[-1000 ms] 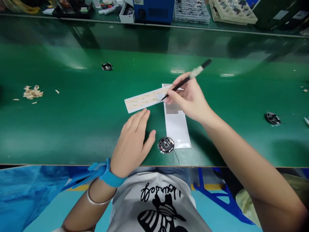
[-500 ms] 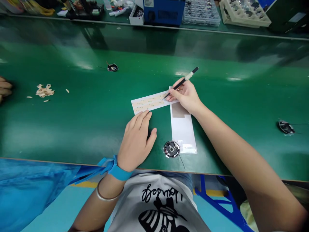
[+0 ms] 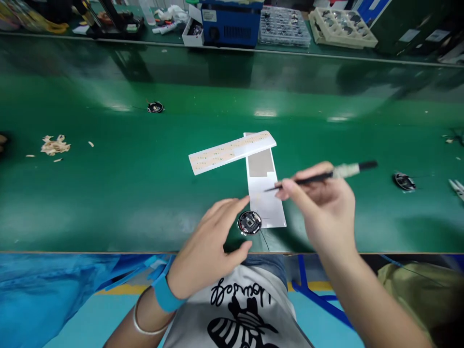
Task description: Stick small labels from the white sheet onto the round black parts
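The right hand (image 3: 322,208), its fingers pinched on a slim, pointed black tool with a white wrapped grip (image 3: 346,170), had moved from the white strip with small coloured marks (image 3: 232,151) to above the white rectangular sheet (image 3: 270,205). The left hand (image 3: 213,246) had come beside the round black device (image 3: 250,222), thumb and fingers wide, so attention seemed to turn there. The device lay at the sheet's near-left corner, close to the green table's (image 3: 126,203) front edge; more room was beyond the strip.

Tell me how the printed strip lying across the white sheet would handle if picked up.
The printed strip is probably flexible, since its right end looks curved. It's likely light, appearing thin. Its apparent sheen suggests it might slip.
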The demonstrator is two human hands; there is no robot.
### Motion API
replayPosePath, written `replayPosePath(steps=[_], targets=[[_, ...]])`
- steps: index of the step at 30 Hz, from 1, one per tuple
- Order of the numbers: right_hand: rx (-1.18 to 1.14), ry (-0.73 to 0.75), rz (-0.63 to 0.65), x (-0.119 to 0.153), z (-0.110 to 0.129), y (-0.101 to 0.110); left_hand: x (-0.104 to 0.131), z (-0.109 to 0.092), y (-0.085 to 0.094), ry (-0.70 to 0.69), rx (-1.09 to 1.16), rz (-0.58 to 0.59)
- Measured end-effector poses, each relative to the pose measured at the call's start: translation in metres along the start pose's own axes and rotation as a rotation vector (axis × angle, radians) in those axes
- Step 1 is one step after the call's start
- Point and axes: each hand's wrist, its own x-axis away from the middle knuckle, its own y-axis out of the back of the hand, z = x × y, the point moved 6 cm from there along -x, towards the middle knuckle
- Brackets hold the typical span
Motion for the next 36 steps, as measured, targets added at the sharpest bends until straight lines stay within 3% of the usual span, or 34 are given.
replayPosePath(steps=[3, 7, 15, 22, 36], targets=[[0.119, -0.022, -0.118, 0.042, -0.008, 0.009, 0.005, -0.001, -0.010, 0.014, 0.016, -0.020], [0.172, -0.051, -0.148, 0.065, -0.028, 0.009, 0.004, 0.003, -0.013, 0.048, 0.002, -0.130], [0.152, -0.061, -0.150, 0.071, -0.039, 0.010, 0.004, 0.001, -0.010, 0.057, -0.031, -0.244], [0.139, -0.091, -0.125, 0.069, -0.040, 0.010, 0.003, 0.001, -0.011, 0.035, -0.025, -0.238], [0.142, -0.076, -0.072, 0.066, -0.040, 0.008, 0.004, -0.007, -0.010, -0.135, -0.094, -0.243]])
